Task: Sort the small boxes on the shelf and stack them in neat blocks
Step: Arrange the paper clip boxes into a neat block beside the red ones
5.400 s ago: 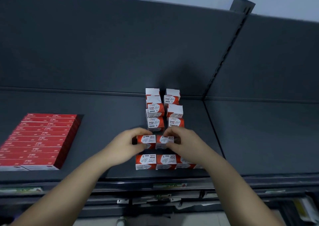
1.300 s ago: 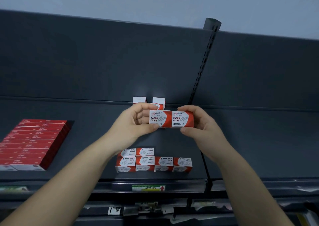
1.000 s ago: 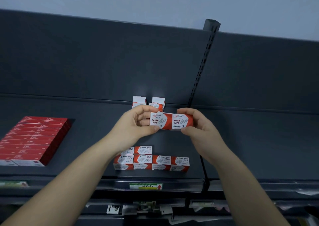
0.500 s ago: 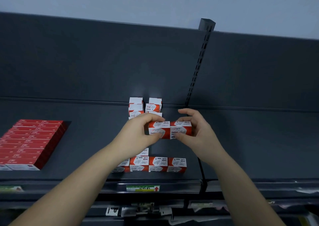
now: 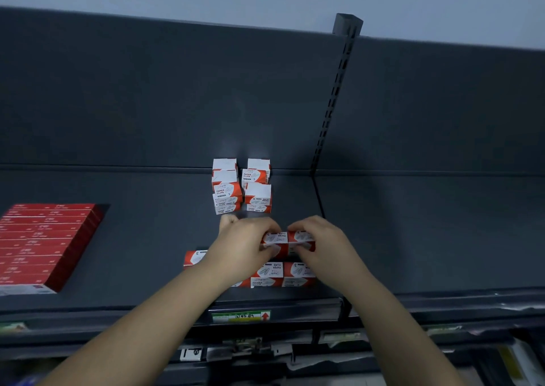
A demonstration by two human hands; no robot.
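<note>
Lower centre of the frame: my left hand (image 5: 244, 253) and right hand (image 5: 324, 247) pinch two boxes (image 5: 287, 239) end to end, fingers (image 5: 298, 227) curled over the top and thumbs underneath. They hang right over the front row (image 5: 283, 273) on the shelf (image 5: 413, 238). I judge this the placing step. Next I should lower them squarely onto that row, edges flush, then let go.
</note>
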